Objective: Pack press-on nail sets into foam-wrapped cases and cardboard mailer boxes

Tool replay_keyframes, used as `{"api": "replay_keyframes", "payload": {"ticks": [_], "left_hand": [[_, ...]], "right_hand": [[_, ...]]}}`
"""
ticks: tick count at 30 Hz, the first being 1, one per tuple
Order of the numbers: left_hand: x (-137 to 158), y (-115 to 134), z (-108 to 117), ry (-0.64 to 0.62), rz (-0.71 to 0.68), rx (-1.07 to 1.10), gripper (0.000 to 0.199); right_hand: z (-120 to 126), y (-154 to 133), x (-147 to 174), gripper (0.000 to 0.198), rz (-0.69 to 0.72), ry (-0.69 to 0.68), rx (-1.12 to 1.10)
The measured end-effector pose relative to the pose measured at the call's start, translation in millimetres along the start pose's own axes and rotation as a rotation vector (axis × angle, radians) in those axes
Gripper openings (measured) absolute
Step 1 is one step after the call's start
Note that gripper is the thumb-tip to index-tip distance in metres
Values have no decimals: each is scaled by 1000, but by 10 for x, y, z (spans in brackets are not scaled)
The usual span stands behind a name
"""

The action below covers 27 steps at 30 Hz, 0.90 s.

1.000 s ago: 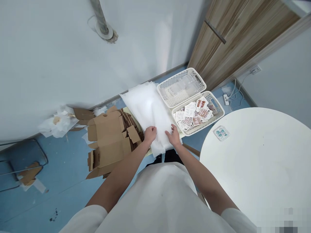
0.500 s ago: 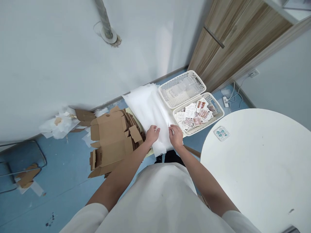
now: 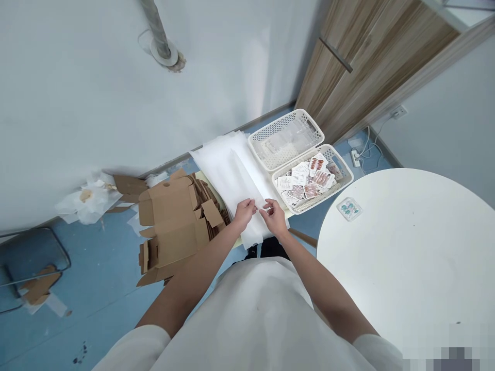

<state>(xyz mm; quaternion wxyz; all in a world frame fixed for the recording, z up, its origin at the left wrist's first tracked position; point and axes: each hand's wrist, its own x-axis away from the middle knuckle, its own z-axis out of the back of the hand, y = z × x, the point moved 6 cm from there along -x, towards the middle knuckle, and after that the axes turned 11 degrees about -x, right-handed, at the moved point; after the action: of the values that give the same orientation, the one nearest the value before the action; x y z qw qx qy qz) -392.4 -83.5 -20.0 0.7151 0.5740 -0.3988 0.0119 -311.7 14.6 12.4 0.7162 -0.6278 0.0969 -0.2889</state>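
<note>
A stack of thin white packing sheets [image 3: 216, 159] lies in front of me, with a raised fold running across the top sheet toward my hands. My left hand [image 3: 243, 214] is closed in a pinch on the edge of that sheet. Close to its right, my right hand [image 3: 275, 217] has its thumb and fingers bent round the same sheet near the fold. The fingertips of both hands almost meet; the exact grip of the right one is partly hidden.
Flattened brown cardboard boxes [image 3: 174, 216] are piled to the left. A white basket [image 3: 333, 198] of carded press-on nails [image 3: 309, 178] and another basket [image 3: 266, 164] with clear packs stand right. A round white table [image 3: 406, 247] carries one nail pack [image 3: 349, 209].
My right hand has moved left toward my left hand, bringing the sheet's lifted edge over with it. The fold now runs to the left hand. The view has shifted slightly.
</note>
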Motion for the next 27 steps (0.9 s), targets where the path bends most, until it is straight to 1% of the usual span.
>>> {"api": "replay_keyframes", "payload": {"ticks": [1,3,5,6,8,10,11,13,14,15,17,18,20,22,23,25,27], "left_hand": [[5,0,-3,-7,17,37,25],[15,5,-11,-9,50,113,24],[20,6,-16,-2,83,177,22],[20,5,-19,0,96,200,21],[18,0,-25,-7,114,216,20],[17,-5,-37,-28,125,204,22],[20,-6,-46,-40,131,197,22],[33,2,-82,-84,137,185,23],[44,14,-112,-120,136,180,24],[56,27,-145,-157,133,173,25],[74,49,-191,-194,121,140,29],[75,54,-194,-179,113,110,32],[58,52,-162,-94,91,31,40],[26,43,-117,0,51,-50,47],[7,34,-97,38,31,-78,46],[-27,4,-60,94,6,-112,37],[-49,-34,-12,149,13,-125,25]], "right_hand": [[-7,-1,-3,38,-15,-35,-12],[-33,-47,6,32,22,-126,4],[-54,-98,33,31,80,-198,73],[-53,-104,46,32,87,-209,123],[-18,-69,62,38,40,-169,235],[24,-25,65,50,-13,-102,324],[24,-20,63,57,-10,-93,348],[-23,-36,47,69,42,-141,345],[-47,-44,33,71,65,-168,321],[-57,-45,14,67,68,-177,284],[-23,-20,-38,51,22,-136,180],[4,2,-65,43,-9,-107,111],[36,48,-108,32,-60,-97,-45],[52,104,-139,28,-117,-113,-177],[64,137,-149,27,-152,-113,-212],[115,191,-163,28,-209,-67,-197],[197,184,-166,31,-198,24,-104]]}}
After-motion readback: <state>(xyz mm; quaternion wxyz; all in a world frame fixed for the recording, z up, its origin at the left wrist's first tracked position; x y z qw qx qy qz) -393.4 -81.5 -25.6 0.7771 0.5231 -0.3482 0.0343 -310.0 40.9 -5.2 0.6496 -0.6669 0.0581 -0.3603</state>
